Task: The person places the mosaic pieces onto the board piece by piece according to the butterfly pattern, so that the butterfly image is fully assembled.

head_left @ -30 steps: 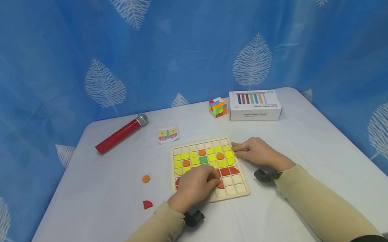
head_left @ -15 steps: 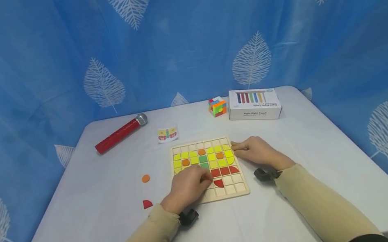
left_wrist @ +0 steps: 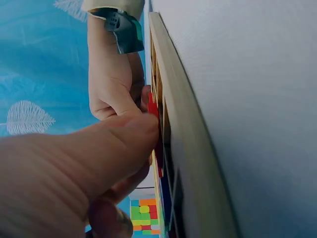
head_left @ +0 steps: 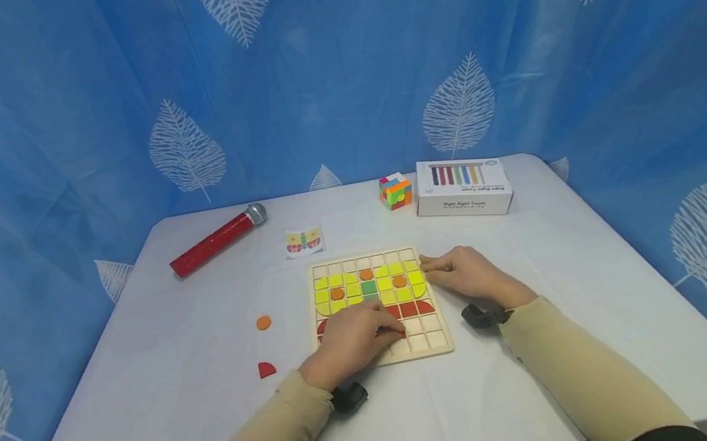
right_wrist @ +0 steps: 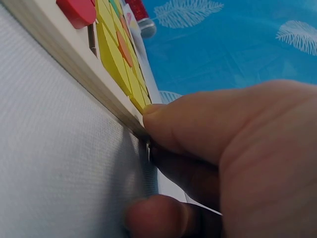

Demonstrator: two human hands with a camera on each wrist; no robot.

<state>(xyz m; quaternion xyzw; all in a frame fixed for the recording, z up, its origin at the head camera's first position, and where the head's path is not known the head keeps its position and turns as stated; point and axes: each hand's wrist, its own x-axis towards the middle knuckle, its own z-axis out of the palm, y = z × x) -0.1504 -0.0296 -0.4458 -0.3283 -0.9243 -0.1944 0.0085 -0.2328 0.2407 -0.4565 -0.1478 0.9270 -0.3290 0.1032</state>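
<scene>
A square wooden grid board [head_left: 440,342] lies on the table, holding yellow, orange, green and red pieces. My left hand [head_left: 352,341] reaches over its near part and covers several cells. Thumb and fingers pinch a red quarter-circle piece [left_wrist: 152,106], which sits tilted at the grid in the left wrist view; only a sliver shows in the head view. My right hand [head_left: 470,278] grips the board's right edge between thumb and fingers, beside the yellow pieces [right_wrist: 113,57]. Left of the board lie a loose orange disc [head_left: 263,323] and another red quarter-circle piece [head_left: 267,369].
A small pattern card [head_left: 304,242] lies behind the board. Farther back are a red toy microphone [head_left: 214,244] on the left, a colour puzzle cube [head_left: 395,192] and a white box [head_left: 463,188] on the right. A blue leaf-print curtain [head_left: 318,67] hangs behind the table.
My left hand drew back left, leaving the red quarter-circle piece bare on the grid, then came right again and took hold of it. My right hand stays at the board's edge.
</scene>
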